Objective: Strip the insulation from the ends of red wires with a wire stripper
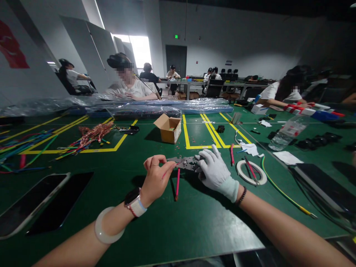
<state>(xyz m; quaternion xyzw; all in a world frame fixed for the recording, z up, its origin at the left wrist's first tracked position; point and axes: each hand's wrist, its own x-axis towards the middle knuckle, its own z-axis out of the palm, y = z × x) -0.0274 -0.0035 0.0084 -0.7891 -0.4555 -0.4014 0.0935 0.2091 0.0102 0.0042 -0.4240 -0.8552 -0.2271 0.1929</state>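
My bare left hand is closed, pinching a thin red wire between thumb and fingers. The wire's end reaches the jaws of a grey metal wire stripper. My right hand, in a white glove, grips the stripper by its handles, which the glove mostly hides. Just below the tool, a short thick red cable piece with a copper end lies on the green table. To the right of the glove are another red cable piece and a white tape ring.
Beyond my hands stands an open cardboard box. Stripped copper strands and coloured wires lie left, above two dark phone-like slabs. A yellow-green cable and a plastic bottle are right. Several people sit around.
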